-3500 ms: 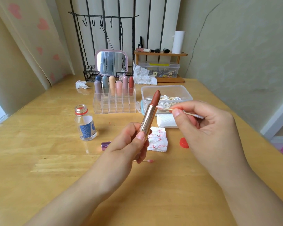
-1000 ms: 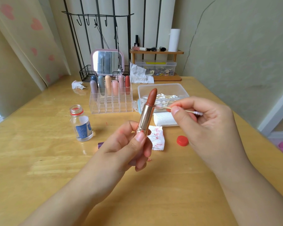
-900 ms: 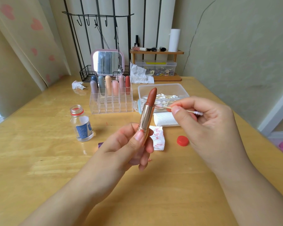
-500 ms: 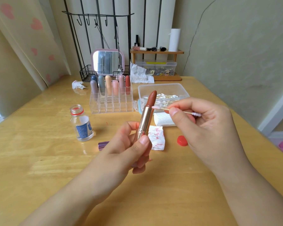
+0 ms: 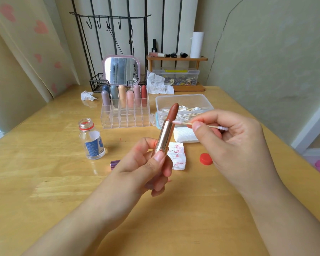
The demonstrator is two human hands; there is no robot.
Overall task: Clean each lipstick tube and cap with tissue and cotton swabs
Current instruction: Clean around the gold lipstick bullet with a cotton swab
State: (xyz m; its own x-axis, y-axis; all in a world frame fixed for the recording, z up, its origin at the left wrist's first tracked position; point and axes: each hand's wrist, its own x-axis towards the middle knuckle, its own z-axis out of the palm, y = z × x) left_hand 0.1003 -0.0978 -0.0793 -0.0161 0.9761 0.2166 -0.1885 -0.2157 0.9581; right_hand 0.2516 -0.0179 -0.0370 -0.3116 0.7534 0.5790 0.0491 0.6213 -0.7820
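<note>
My left hand [image 5: 146, 167] grips an uncapped rose-gold lipstick tube [image 5: 164, 137] upright above the table, its brown bullet extended. My right hand [image 5: 235, 145] pinches a cotton swab [image 5: 201, 125] whose pink-stained tip touches the tube's upper rim, just below the bullet. A stained tissue [image 5: 177, 155] lies on the table behind the tube. A purple cap [image 5: 115, 163] lies partly hidden behind my left hand.
A clear organizer [image 5: 126, 119] holds several capped lipsticks. Near it are a swab box [image 5: 183, 102], a folded tissue pad [image 5: 185, 135], an open small bottle [image 5: 91, 141], its red cap [image 5: 205, 159], a mirror [image 5: 120, 70] and crumpled tissues at the back.
The swab tip has shifted from the bullet's side down to the tube's rim. My left hand has turned the tube slightly in its fingers.
</note>
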